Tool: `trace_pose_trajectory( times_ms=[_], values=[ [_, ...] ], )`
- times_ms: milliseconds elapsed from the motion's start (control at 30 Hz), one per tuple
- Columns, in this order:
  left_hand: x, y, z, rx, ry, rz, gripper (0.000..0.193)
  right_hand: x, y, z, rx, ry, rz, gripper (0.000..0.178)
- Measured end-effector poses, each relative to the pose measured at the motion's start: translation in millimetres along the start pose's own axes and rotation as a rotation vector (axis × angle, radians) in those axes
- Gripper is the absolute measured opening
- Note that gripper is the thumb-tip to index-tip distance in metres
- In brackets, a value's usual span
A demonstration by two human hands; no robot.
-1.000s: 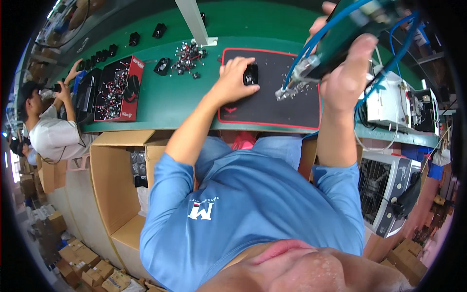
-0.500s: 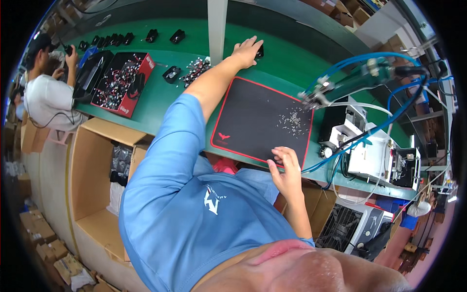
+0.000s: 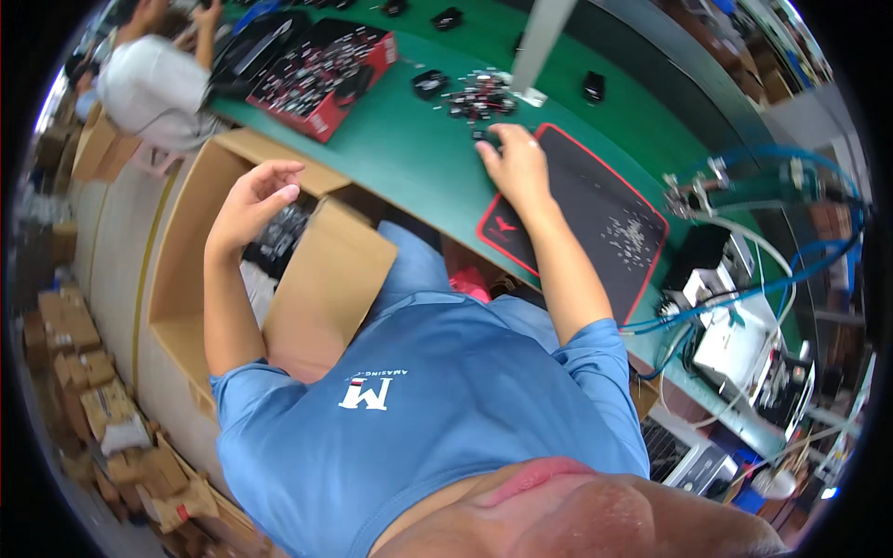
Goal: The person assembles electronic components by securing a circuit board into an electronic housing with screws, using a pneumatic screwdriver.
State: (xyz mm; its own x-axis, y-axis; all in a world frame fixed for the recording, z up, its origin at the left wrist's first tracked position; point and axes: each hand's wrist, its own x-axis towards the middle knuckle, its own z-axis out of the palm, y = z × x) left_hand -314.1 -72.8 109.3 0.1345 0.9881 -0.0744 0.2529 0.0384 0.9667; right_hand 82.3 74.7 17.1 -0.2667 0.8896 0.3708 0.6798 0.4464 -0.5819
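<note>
The green bench (image 3: 428,158) spans the far side of the scene, with an open carton (image 3: 326,270) near the person on the left. A black, red-edged mat (image 3: 586,214) lies to the right; the right forearm passes over its near left part, so a low sweep could drag it and scatter whatever lies loose on it. A red box (image 3: 327,119) of small parts stands on the bench's left.

The right hand (image 3: 518,165) reaches far from the body, palm down, fingers forward at the mat's far left corner. The left hand (image 3: 251,203) is well apart from it, over the carton, empty, its fingers loosely curled and thumb clear of them.

Just beyond the right fingertips lies a jumbled parts pile (image 3: 479,96); its pieces could snag together if pulled. A black housing (image 3: 430,85) sits left of it. A small dark part (image 3: 480,136) is at the right fingertips; whether it is gripped cannot be told. Smallest are the pale bits (image 3: 631,240) strewn on the mat's right.
</note>
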Motion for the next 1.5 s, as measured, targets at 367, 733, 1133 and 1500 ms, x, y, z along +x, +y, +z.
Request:
trace_pose_trajectory(
  times_ms=[367, 733, 1133, 1500],
  values=[
    [-130, -252, -96, 1.052, -0.162, -0.748, 0.039, 6, 0, -4, -0.233, -0.072, 0.110, 0.026],
    [-73, -254, -31, 0.920, 0.070, -0.619, 0.083, -120, -15, -77, 0.217, -0.042, 0.238, 0.016],
    [-77, -275, 2, 0.903, 0.370, -0.953, 0.087, -163, -17, -84, 0.338, 0.081, 0.349, 0.018],
    [-85, -98, -32, -0.305, 0.514, -0.461, 0.069, -174, -14, -85, 0.066, 0.107, 0.329, 0.024]
  ],
)
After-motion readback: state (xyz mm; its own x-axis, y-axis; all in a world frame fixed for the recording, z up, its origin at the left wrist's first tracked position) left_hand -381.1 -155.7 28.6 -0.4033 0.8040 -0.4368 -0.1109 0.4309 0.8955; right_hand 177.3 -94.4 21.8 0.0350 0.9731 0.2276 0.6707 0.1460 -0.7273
